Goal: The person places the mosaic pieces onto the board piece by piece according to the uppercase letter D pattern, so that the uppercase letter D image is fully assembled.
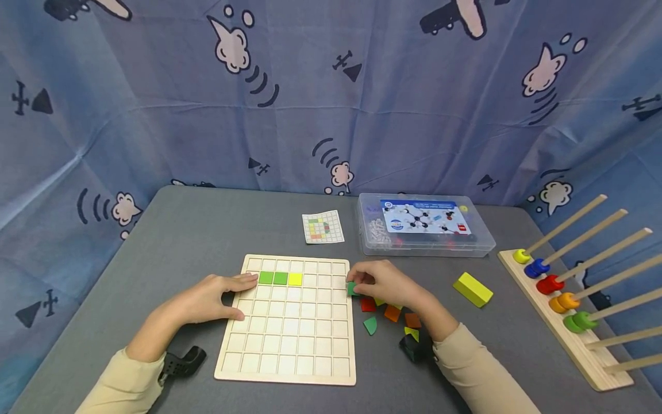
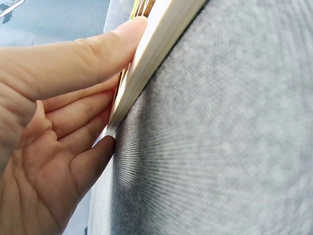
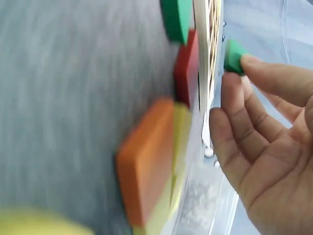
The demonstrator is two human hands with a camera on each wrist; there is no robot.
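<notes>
A wooden grid board lies on the grey table, with two green square tiles and a yellow one side by side in its second row. My left hand rests at the board's left edge, its thumb on the rim in the left wrist view. Over the board's right edge, my right hand pinches a dark green piece between thumb and fingertip. Below that hand lie loose pieces: a red square, an orange piece, a green curved-edge piece and several yellow ones, partly hidden.
A small pattern card lies behind the board. To its right sits a clear plastic case with a printed label. A yellow block and a wooden peg rack with coloured beads stand on the right. A patterned blue cloth hangs behind.
</notes>
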